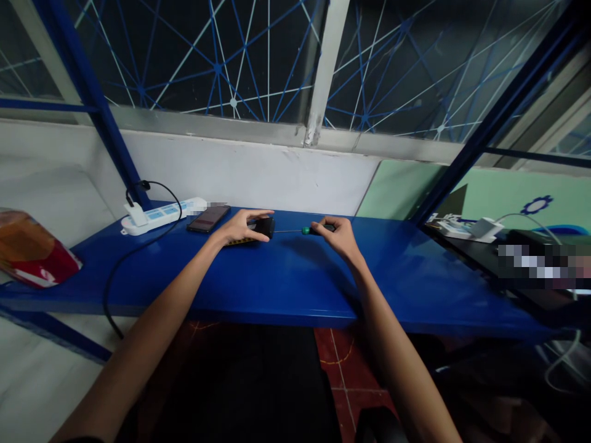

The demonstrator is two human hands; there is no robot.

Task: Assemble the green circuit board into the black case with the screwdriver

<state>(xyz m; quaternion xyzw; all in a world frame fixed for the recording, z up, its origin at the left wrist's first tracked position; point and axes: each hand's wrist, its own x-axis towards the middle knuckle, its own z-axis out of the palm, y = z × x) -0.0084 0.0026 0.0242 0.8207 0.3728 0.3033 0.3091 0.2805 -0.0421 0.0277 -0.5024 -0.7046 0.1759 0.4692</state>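
Observation:
My left hand [241, 226] is closed around a small black box-like object [265, 228], thumb and fingers on opposite sides of it. What this object is, I cannot make out. Pinched in my right hand [336, 235] is a screwdriver [306, 231] with a green and black handle. Its thin shaft points left, level, and the tip meets or nearly meets the right face of the black object. Beneath my left hand lies something with a yellow and black edge [241, 242], mostly hidden.
On the blue table [277, 283], a phone [209, 217] lies left of my hands. Behind it sits a white power strip [164, 215] with a black cable [111, 289] hanging over the front edge. A red and brown package [39, 249] stands far left. Chargers [484, 229] and dark items are at right.

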